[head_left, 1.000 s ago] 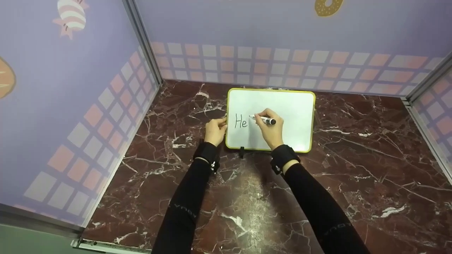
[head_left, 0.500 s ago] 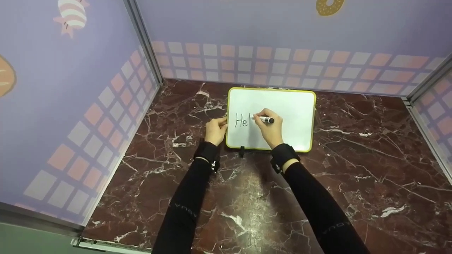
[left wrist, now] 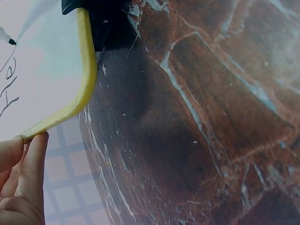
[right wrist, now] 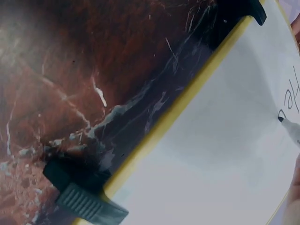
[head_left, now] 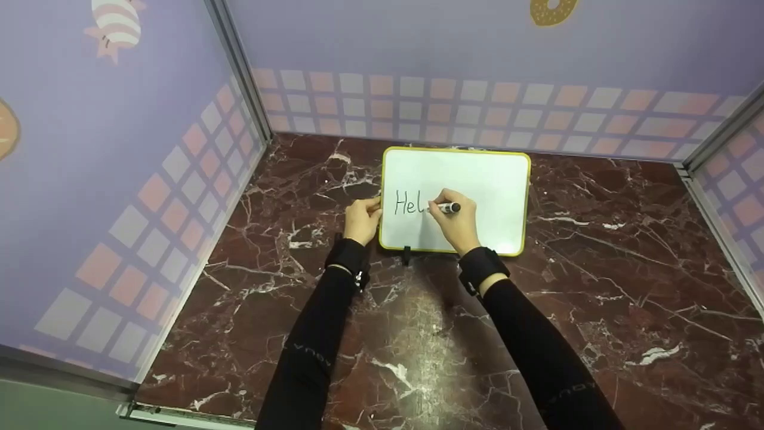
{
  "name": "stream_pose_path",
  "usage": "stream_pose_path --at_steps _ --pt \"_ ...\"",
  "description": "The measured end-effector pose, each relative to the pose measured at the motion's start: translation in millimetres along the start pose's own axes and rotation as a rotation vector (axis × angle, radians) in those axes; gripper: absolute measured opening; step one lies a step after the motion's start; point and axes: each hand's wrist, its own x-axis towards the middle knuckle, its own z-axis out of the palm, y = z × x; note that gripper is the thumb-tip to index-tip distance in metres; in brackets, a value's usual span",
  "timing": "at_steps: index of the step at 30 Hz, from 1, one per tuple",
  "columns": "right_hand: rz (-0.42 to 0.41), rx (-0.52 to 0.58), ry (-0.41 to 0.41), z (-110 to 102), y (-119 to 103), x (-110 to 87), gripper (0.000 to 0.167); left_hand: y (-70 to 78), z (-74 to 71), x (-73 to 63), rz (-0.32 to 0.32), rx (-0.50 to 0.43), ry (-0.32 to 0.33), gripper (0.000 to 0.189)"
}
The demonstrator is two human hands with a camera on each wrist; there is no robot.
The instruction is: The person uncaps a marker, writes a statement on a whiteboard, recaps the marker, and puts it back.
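Toward twelve o'clock on your glossy, red-brown marbled counter (head_left: 597,286), the yellow-framed whiteboard (head_left: 456,170) carries handwriting (head_left: 407,206) at its own nine o'clock: "He" is done, followed by a tall stroke, probably an "l". Your right hand (head_left: 459,221) holds the marker (head_left: 446,208), fingers pinched narrowly around it; its tip appears to meet the surface beside that stroke, so this third letter is judged unfinished. Toward three o'clock the board is white. Your left hand (head_left: 361,221) pinches the frame at nine o'clock; a black clip (head_left: 407,254) sits near seven. Note the lavender, checkered back wall (head_left: 388,36) at twelve and the left wall (head_left: 71,155) at ten, bearing a candy print (head_left: 116,24).
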Motion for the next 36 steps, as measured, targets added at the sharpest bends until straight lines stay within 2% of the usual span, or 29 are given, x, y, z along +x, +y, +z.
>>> stream_pose_path --at_steps 6,16,22,31,36 --pt "0.007 0.014 0.096 -5.1 0.2 8.5 0.012 2.4 0.4 -1.0 -0.001 -0.001 0.001 0.033" --pt "0.022 0.016 0.097 -8.3 2.0 13.6 0.01 3.4 5.8 -2.3 0.035 0.004 0.013 0.032" --pt "0.007 0.001 0.059 -8.1 4.0 11.7 0.011 2.5 5.3 -1.4 0.016 -0.004 0.001 0.033" --pt "-0.003 0.003 -0.046 -12.3 6.5 -2.9 0.013 1.4 0.7 -1.0 -0.007 0.01 -0.009 0.033" --pt "0.007 0.013 -0.048 -14.8 7.9 -5.0 0.014 0.7 -0.3 -0.4 0.002 0.001 0.009 0.033"
